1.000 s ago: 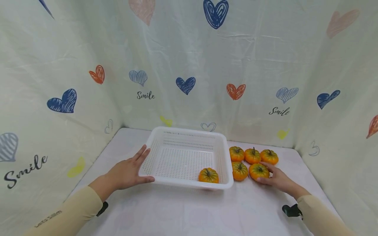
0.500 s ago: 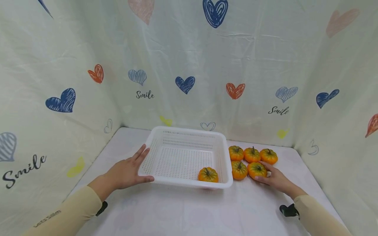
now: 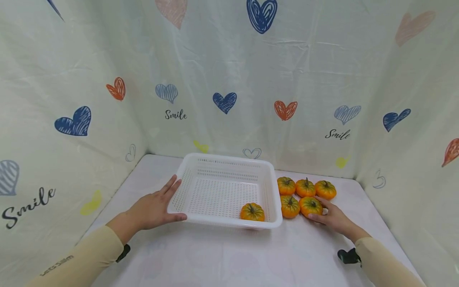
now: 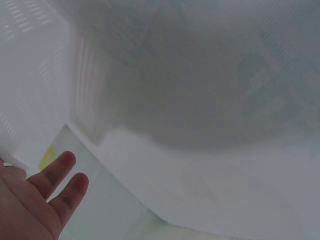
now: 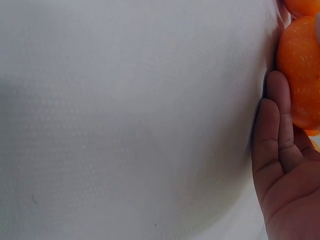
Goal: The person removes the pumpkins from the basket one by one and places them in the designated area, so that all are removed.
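Note:
A white plastic basket (image 3: 222, 221) stands on the table in the head view, with one small orange-green pumpkin (image 3: 252, 212) in its front right corner. My left hand (image 3: 152, 209) lies at the basket's left end, fingers spread and fairly straight, the thumb along the front rim. To the right of the basket, my right hand (image 3: 335, 217) holds another small pumpkin (image 3: 310, 206) between thumb and fingers. In the right wrist view two straight fingers (image 5: 267, 130) lie low beside that pumpkin (image 5: 302, 75), near the table surface. The thumb is mostly hidden there.
Beside the basket's right wall, a pumpkin (image 3: 289, 206) sits left of the held one. Behind them stands a row of three more, including a middle pumpkin (image 3: 305, 187). A curtain (image 3: 229, 59) printed with hearts encloses the white table (image 3: 229, 255) at the back and sides.
The right hand and its pumpkin have shifted slightly left, closer to the neighbouring pumpkin. The left hand and the basket hold their places; the head view has drifted a little.

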Available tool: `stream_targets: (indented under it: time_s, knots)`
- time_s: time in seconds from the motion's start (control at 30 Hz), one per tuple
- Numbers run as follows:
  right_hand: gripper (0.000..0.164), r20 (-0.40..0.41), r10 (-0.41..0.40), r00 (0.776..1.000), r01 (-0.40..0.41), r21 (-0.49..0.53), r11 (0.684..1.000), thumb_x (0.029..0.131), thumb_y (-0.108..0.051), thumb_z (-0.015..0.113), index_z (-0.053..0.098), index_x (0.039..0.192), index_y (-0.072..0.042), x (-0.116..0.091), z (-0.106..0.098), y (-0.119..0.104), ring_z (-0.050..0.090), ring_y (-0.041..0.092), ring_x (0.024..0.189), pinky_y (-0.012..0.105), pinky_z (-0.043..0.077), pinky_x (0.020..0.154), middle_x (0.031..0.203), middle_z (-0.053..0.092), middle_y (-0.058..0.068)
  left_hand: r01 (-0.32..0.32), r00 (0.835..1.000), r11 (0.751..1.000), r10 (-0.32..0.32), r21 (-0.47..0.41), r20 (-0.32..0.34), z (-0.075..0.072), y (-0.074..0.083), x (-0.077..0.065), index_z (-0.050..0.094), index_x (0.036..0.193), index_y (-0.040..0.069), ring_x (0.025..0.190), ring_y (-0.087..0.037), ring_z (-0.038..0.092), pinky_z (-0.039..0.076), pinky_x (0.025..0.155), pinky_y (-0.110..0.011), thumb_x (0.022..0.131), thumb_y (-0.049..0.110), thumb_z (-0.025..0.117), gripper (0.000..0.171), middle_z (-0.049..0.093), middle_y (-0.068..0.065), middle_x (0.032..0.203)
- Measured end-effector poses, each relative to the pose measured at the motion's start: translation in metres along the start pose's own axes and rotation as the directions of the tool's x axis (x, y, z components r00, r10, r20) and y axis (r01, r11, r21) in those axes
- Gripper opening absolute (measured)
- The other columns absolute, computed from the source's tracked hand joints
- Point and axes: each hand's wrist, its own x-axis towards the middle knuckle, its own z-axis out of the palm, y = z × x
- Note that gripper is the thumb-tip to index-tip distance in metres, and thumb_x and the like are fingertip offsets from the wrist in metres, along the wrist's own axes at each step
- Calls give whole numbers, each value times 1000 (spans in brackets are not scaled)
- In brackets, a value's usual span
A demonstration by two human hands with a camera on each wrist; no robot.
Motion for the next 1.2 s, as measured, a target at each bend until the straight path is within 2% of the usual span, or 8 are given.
stream_targets:
  time_s: [0.47, 0.7, 0.87, 1.07, 1.2]
  knots:
    - [106, 13, 26, 1000, -26, 52, 998, 82, -62, 72, 21, 157, -6, -1, 2, 1, 26, 59, 132, 75, 24, 100, 152, 20, 39, -2, 1000, 1000, 2, -9, 8, -6, 3, -2, 17, 159, 3, 124, -43, 54, 50, 90, -54, 81, 82, 52, 116, 12, -19, 164]
    - [107, -3, 25, 1000, -25, 24, 999, 82, -63, 71, 22, 156, -3, -1, 3, 1, 33, 58, 127, 73, 30, 99, 144, 31, 40, 4, 1000, 1000, -4, -12, 0, 0, 0, -1, 16, 159, 5, 127, -42, 52, 49, 91, -54, 79, 86, 48, 118, 11, -16, 165]
    - [111, -1, 39, 999, -39, 18, 999, 80, -65, 71, 21, 155, -1, -3, 2, 0, 33, 58, 127, 72, 31, 99, 144, 31, 40, 0, 1000, 1000, 0, -11, 8, -4, 2, -1, 17, 159, 4, 126, -42, 53, 50, 89, -54, 80, 84, 50, 117, 11, -18, 165]
    - [109, 6, 28, 1000, -28, 8, 1000, 82, -60, 73, 20, 155, -1, -3, 1, -1, 33, 58, 128, 72, 31, 99, 144, 31, 39, 3, 1000, 1000, -3, 3, 20, -7, 4, -2, 16, 159, 4, 125, -42, 53, 50, 89, -53, 80, 85, 48, 117, 11, -18, 165]
    - [106, 30, 15, 999, -15, 2, 1000, 84, -55, 74, 19, 156, 0, -6, -4, -3, 40, 55, 124, 68, 38, 97, 143, 32, 40, 5, 1000, 1000, -5, 2, 22, -7, 4, -2, 17, 159, 3, 125, -42, 53, 50, 89, -53, 80, 85, 48, 118, 12, -19, 164]
